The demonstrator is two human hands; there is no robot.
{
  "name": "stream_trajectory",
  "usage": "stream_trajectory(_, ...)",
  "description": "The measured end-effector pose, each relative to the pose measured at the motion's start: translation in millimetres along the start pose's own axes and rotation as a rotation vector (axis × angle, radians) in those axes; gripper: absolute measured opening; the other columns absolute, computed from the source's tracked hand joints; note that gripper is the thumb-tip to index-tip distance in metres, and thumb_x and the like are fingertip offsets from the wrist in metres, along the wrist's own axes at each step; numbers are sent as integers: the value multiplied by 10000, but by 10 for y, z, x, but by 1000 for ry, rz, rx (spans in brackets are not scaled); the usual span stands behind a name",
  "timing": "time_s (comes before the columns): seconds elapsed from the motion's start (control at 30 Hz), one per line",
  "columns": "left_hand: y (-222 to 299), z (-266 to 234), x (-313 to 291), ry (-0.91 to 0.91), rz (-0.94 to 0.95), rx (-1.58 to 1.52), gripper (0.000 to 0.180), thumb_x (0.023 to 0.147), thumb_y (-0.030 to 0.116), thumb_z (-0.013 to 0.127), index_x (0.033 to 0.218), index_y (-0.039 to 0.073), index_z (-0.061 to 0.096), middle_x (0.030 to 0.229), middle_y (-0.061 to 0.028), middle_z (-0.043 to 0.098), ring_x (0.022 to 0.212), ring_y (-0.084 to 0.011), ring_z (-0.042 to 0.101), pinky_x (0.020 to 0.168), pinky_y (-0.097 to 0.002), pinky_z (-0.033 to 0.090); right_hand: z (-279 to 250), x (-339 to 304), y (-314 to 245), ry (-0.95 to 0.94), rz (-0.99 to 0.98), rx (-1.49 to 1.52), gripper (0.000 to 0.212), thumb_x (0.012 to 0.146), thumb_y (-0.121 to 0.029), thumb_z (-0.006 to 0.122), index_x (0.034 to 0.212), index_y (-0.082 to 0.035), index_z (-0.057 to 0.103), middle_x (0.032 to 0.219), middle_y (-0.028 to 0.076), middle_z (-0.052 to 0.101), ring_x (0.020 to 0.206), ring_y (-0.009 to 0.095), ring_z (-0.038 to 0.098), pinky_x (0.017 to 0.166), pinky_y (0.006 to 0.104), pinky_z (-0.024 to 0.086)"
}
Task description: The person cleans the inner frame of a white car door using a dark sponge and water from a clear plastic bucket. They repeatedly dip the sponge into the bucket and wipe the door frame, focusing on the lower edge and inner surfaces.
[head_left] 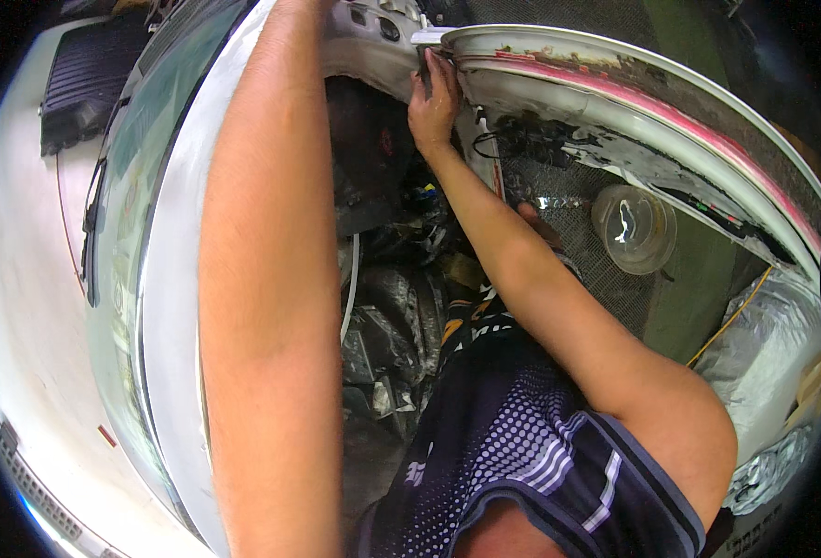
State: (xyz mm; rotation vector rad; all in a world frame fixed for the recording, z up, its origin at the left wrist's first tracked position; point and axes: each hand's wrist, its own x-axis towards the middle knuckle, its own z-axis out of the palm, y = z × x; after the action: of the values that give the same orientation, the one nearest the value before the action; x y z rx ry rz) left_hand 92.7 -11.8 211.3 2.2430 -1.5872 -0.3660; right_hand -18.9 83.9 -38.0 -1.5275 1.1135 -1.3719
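My left forearm (271, 279) runs up across the view in front of the white car's pillar, and its hand lies beyond the upper edge. My right hand (436, 104) is raised at the hinge end of the open car door (634, 88). Its fingers stretch upward against the door's edge, with the thumb apart from them. A small dark patch shows between thumb and fingers; I cannot tell what it is. The door's frame is white with a red-pink stripe and worn, patchy surfaces. The white door pillar (373, 56) is just left of this hand.
Plastic sheeting (392, 325) covers the dark car interior below my arms. On the ribbed floor mat stands a clear round tub (635, 232). A silvery wrapped bundle (764, 344) and a yellow cord (731, 318) are at right. A black ribbed panel (92, 79) lies beyond the windscreen (141, 205).
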Motion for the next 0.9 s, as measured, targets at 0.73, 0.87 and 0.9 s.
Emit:
stream_trajectory(0.73,52,-21,20,54,-79,-19,455,820,347,826,1040,-40,732,967,-173,761,886,-249,713,825,-383,545,78,-16,-73,65,394,-35,482,1027,-296,569,1280,115,566,1269,368,603,1164,554,551,1020,565,408)
stream_trajectory(0.87,66,-4,53,95,-37,44,480,818,381,820,1026,-43,734,953,-193,758,894,-276,720,834,-393,546,254,43,-51,234,247,-225,471,1014,-301,584,1255,104,578,1215,346,631,1111,535,581,992,573,422)
stream_trajectory(0.9,53,-8,57,76,-54,50,482,816,386,819,1022,-42,736,952,-196,758,896,-282,722,836,-395,546,256,29,-53,197,303,-251,472,1008,-304,594,1248,102,579,1207,344,634,1109,527,586,987,569,428)
